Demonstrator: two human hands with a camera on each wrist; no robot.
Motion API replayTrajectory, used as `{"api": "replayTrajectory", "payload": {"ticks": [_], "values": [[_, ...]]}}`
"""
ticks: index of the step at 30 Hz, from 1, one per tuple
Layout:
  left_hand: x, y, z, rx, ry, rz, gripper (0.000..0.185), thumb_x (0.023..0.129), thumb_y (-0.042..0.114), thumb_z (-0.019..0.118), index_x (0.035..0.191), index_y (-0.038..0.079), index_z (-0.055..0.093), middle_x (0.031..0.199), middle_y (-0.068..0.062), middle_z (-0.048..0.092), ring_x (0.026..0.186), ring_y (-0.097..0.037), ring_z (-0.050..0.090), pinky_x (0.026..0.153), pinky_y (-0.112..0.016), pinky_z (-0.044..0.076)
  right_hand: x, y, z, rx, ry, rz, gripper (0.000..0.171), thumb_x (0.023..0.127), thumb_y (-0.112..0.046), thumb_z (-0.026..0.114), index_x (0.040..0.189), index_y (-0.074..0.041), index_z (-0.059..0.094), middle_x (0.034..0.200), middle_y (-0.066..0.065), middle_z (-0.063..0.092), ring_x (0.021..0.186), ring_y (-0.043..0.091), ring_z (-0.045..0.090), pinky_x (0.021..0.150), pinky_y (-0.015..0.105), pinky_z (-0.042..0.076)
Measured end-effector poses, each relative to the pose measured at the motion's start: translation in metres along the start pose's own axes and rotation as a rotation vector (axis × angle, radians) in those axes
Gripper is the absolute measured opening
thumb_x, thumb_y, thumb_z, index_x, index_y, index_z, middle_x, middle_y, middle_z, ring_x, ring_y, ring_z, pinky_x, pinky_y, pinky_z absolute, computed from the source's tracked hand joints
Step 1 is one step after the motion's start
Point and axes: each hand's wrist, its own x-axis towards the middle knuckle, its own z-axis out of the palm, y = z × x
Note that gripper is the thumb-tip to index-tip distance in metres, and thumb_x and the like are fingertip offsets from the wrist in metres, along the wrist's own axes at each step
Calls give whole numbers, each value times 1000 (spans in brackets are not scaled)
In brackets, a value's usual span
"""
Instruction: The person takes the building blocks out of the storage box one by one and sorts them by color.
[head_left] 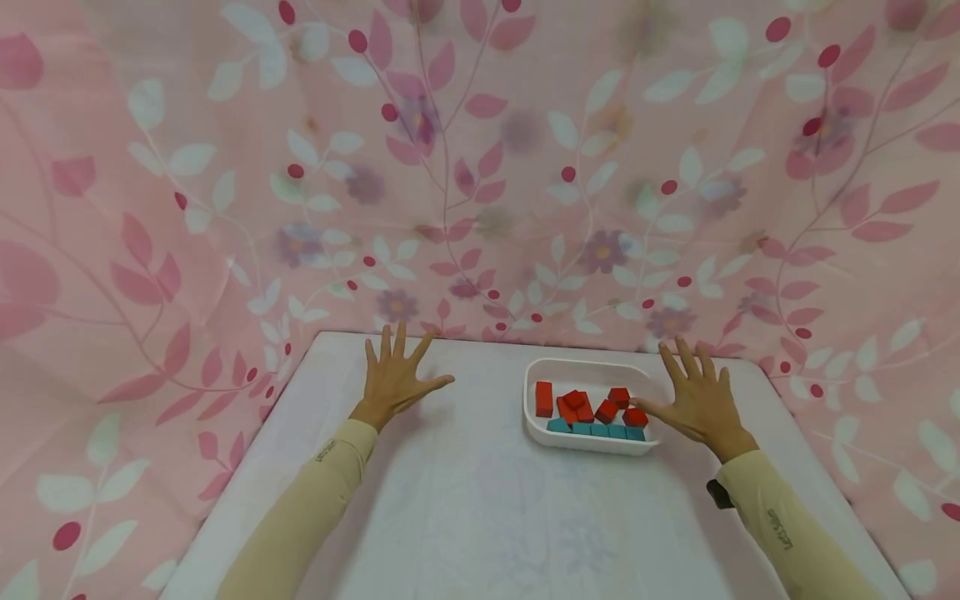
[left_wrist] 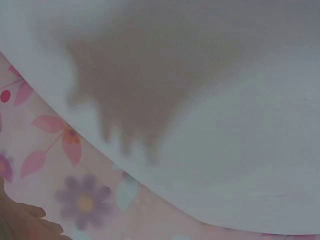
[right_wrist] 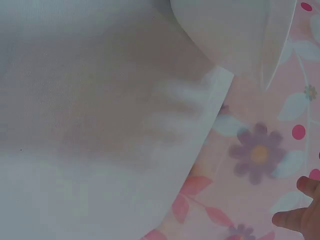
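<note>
My left hand (head_left: pixel 394 379) is held over the far left part of the white table, its fingers straight and spread, holding nothing. My right hand (head_left: pixel 702 404) has its fingers spread too, beside the right end of a white tray (head_left: pixel 592 446); its thumb overlaps the tray's rim in the head view. Inside the tray lie several red blocks (head_left: pixel 543 399) of different shapes and a row of teal blocks (head_left: pixel 600 430) along the near wall. In the left wrist view, fingers (left_wrist: pixel 30 220) show at the lower left corner. Two fingers (right_wrist: pixel 292 219) of the right hand appear in the right wrist view.
The white table (head_left: pixel 450 500) runs back to a pink floral curtain (head_left: pixel 480 167), which also hangs at both sides. Shadows of the hands fall on the tabletop in both wrist views. A small dark device (head_left: pixel 719 494) sits at the right wrist.
</note>
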Motion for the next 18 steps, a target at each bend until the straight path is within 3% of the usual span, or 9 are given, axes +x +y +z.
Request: {"api": "replayTrajectory", "payload": {"ticks": [3,5,8,10,13,18], "values": [[1,0,1,-28,15,26,96,77,89,33,155,36,21,158,-20,21,143,-45,17,109,-70,7,0,1,-2,50,-45,14,106,80,-72,58,157,-13,13,160,21,9,136,55,19,97,76,25],[1,1,1,-98,42,66,83,86,78,41,154,31,31,149,-18,39,134,-39,40,107,-63,27,1,1,-4,146,-99,40,103,83,-69,57,158,-15,10,161,21,3,134,56,24,94,73,33],[0,7,-2,-234,106,159,61,94,51,57,147,23,44,127,-12,58,104,-30,62,85,-49,52,1,1,-10,322,-161,96,93,89,-61,58,157,-13,16,159,24,6,127,55,38,88,71,40],[0,14,-5,-323,143,207,56,93,37,64,144,19,48,121,-9,61,93,-25,64,73,-43,56,2,2,-13,420,-178,131,86,91,-56,59,155,-11,23,157,27,15,123,52,46,90,67,42],[-1,25,-6,-398,210,255,61,88,29,72,144,16,49,122,-8,61,98,-24,64,77,-42,56,2,3,-11,498,-200,194,77,95,-48,59,153,-8,29,147,32,35,114,48,56,87,60,49],[-6,39,4,-466,257,293,64,87,28,74,144,15,49,125,-6,60,102,-23,62,83,-42,55,-3,7,8,641,-302,347,69,99,-36,57,154,-10,26,145,33,37,111,45,60,85,50,53]]}}
